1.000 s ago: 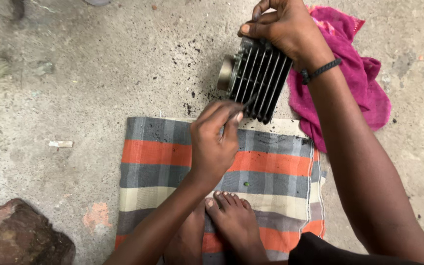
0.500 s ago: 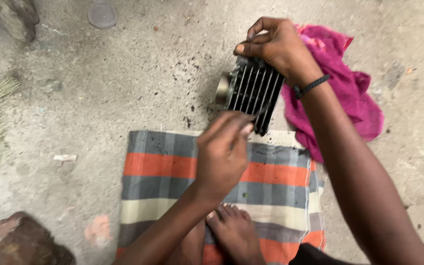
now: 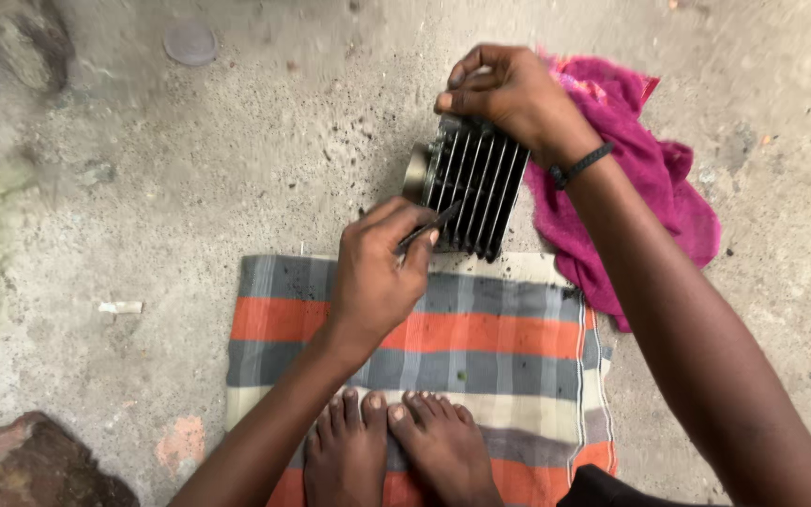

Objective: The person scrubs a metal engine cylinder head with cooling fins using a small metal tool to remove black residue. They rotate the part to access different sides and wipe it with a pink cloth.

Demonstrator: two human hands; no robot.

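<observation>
the left hand pinches a thin dark tool, tip between the fins of the finned metal cylinder, which the right hand grips by its top, upright at the striped cloth's far edge. dark grit already speckles the cloth; how many fins remain dirty i cannot tell. the pink rag lies behind.

No packages, labels, signs or screens anywhere in view.
</observation>
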